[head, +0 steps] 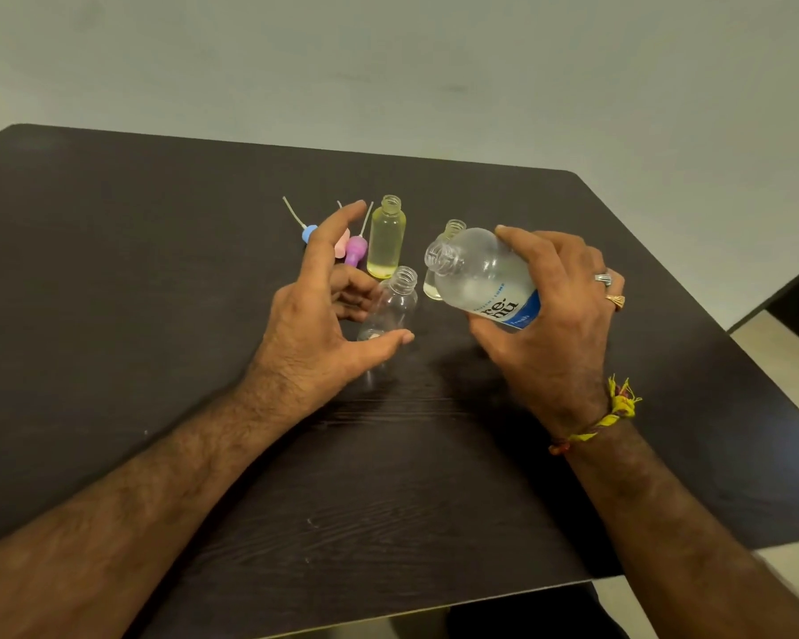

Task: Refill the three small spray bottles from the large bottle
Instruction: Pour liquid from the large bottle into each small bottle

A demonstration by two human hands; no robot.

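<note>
Right hand [556, 325] had a full wrap grip on the big clear plastic bottle with the blue-and-white label [480, 276], uncapped and tipped over so its open neck pointed left toward the small bottles. Left hand [324, 311] was spread open with fingers loosely curved, cupped around the empty clear small bottle [390, 306] standing nearest on the dark wood-grain table [158, 315], thumb down by its base, though I couldn't tell if it was actually touching. Behind that stood a small bottle full of yellowish liquid [387, 237], and a third small bottle [437, 274] was mostly hidden behind the big one, with just a little liquid at the bottom as far as I could see. The blue [309, 233], pink [342, 244] and purple spray tops [356, 251] lay in a bunch to the left. Biggest risk, I reckon: those necks were tiny, so a fast pour would've slopped over the table, and an unsteadied empty bottle would've tipped easily.
</note>
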